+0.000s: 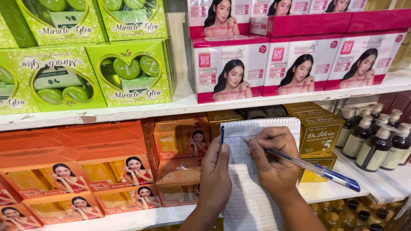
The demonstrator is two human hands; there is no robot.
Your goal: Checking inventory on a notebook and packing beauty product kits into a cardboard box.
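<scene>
A small spiral-bound lined notepad (250, 188) is held upright in front of a white shop shelf. My left hand (215, 177) grips its left edge, thumb pressed on the page. My right hand (274, 162) rests on the page and holds a clear pen with a blue cap (319, 171). The pen's tip touches the upper part of the paper, and its capped end points down to the right.
The upper shelf (184, 102) carries green heart-window boxes (128, 72) and pink-and-white boxes (229, 68). Below stand orange boxes (98, 167), gold boxes (319, 128) and several dark pump bottles (376, 141). More bottles (351, 216) fill the lowest level at right.
</scene>
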